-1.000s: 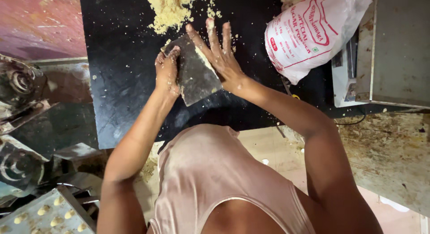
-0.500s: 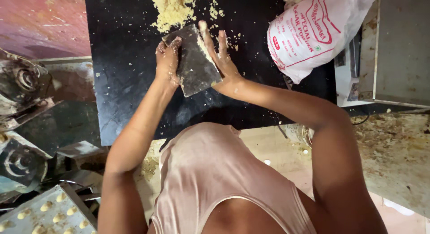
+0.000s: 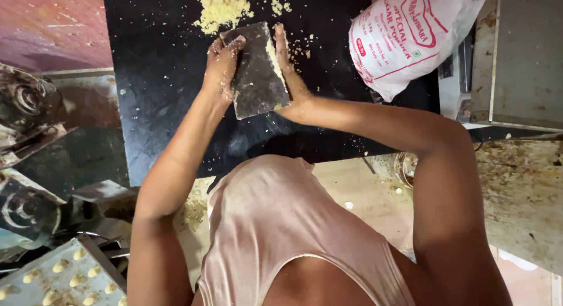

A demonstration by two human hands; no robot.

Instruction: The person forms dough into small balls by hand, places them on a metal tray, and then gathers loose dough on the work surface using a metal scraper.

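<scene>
Black tabletop (image 3: 164, 106) carries yellow crumbly dough (image 3: 220, 7) and a white sack (image 3: 410, 36); left hand (image 3: 221, 65) and right hand (image 3: 290, 83), each grip clamped on a side, hold a flat metal scraper (image 3: 255, 71) just below the dough.

On the counter (image 3: 164, 106), the scraper (image 3: 257, 71) lies between both hands; crumbs (image 3: 223, 7) behind it, the bag (image 3: 410, 36) to its right.
</scene>
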